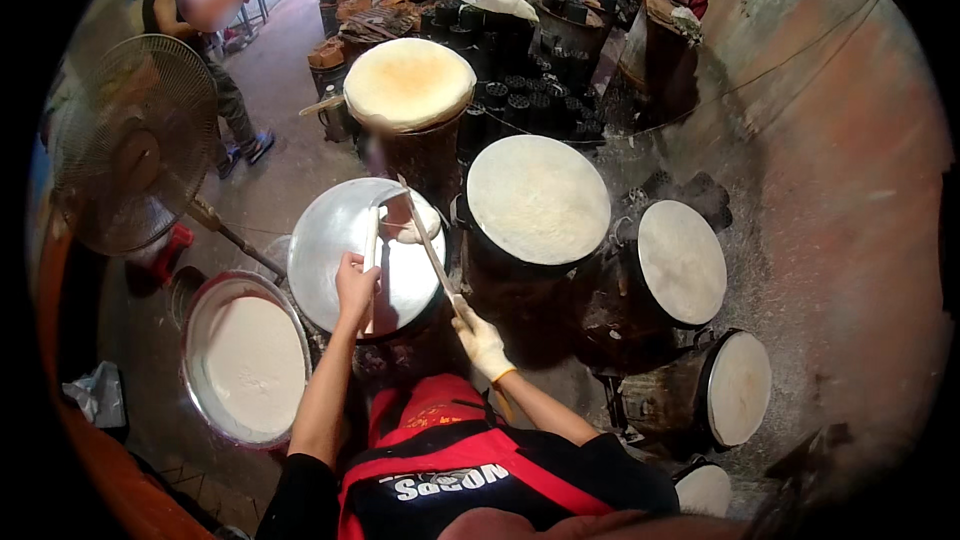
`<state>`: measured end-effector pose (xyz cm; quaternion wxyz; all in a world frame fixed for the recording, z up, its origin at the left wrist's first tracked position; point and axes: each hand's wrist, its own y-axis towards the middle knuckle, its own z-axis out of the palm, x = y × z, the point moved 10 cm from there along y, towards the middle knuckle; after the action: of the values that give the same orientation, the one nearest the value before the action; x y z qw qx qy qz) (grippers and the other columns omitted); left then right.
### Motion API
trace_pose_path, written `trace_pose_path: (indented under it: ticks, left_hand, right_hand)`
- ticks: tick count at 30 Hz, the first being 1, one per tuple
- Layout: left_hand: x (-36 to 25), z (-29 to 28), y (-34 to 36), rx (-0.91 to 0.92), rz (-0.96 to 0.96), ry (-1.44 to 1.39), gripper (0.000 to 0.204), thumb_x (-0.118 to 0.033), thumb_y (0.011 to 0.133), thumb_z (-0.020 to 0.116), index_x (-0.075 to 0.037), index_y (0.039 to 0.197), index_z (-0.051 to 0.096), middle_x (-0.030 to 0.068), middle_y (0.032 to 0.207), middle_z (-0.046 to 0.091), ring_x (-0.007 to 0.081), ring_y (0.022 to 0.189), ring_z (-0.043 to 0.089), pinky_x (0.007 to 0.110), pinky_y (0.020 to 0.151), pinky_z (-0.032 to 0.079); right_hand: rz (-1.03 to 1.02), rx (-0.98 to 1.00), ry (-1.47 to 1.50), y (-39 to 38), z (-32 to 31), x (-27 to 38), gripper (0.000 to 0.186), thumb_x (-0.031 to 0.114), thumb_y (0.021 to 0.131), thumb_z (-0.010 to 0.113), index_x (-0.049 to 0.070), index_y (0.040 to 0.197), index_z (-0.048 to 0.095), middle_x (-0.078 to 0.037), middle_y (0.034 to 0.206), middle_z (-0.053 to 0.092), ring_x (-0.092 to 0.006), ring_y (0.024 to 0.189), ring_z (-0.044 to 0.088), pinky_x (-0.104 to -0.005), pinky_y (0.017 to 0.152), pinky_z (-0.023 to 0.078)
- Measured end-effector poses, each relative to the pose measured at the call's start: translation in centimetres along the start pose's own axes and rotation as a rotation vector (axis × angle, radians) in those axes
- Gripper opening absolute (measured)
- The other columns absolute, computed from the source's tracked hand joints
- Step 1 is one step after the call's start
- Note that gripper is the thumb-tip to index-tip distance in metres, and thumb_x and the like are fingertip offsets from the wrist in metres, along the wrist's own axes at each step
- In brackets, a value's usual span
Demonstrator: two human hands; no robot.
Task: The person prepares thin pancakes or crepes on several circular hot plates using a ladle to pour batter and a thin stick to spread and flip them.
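Observation:
My bare left hand (356, 290) is closed around a pale, straight stick (372, 240), which stretches over a round metal pan (325, 260). In my right hand (482, 342), which wears a whitish glove, is the near end of a long, narrow flat blade (428, 245). That blade slants up and left across the pan. Its far end lies by a soft whitish lump of dough (418, 225), partly covered by the blade. Whether blade and stick touch the dough, I cannot tell.
A basin of white batter (248, 365) stands left. Round griddles bearing pale flat sheets, such as this big one (538, 200), curve along the right. A thick browned round (410, 83) sits ahead, near dark coal briquettes (535, 100). A standing fan (135, 145) and another person (225, 90) are left.

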<state>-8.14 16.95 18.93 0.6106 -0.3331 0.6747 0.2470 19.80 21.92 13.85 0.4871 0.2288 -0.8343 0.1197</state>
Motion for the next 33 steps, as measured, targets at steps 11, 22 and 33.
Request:
trace_pose_path:
  ticks: [11,22,33]
  left_hand:
    - [-14.1,-0.6,1.9,0.258,0.07,-0.514,0.018,-0.024,0.094,0.049,-0.009,0.092,0.039,0.0004,0.06,0.047,0.0086,0.04,0.043,0.022,0.036,0.035]
    - [2.4,-18.2,-10.6,0.101,-0.384,-0.381,0.012,-0.017,0.092,0.049,-0.008,0.085,0.046,-0.0056,0.063,0.038,0.0021,0.046,0.033,0.017,0.036,0.026]
    - [15.8,-26.8,-21.0,0.068,-0.906,-1.04,0.023,-0.015,0.091,0.049,-0.009,0.07,0.046,-0.0087,0.049,0.027,0.0027,0.036,0.026,0.018,0.029,0.023]
  right_hand:
    - [-0.065,-0.147,0.421,8.2,5.3,1.2,0.042,0.028,0.09,0.052,0.024,0.132,0.046,-0.007,0.07,0.057,-0.0215,0.059,0.055,-0.0373,0.054,0.044]
    - [0.469,-0.281,0.845,0.9,13.2,5.6,0.042,0.025,0.09,0.055,0.023,0.132,0.046,0.005,0.058,0.039,-0.0068,0.036,0.031,-0.0243,0.032,0.029]
    - [0.413,-0.25,0.762,-1.7,10.7,3.6,0.036,0.025,0.09,0.055,0.018,0.125,0.053,0.005,0.052,0.039,-0.0058,0.033,0.03,-0.0227,0.03,0.024]
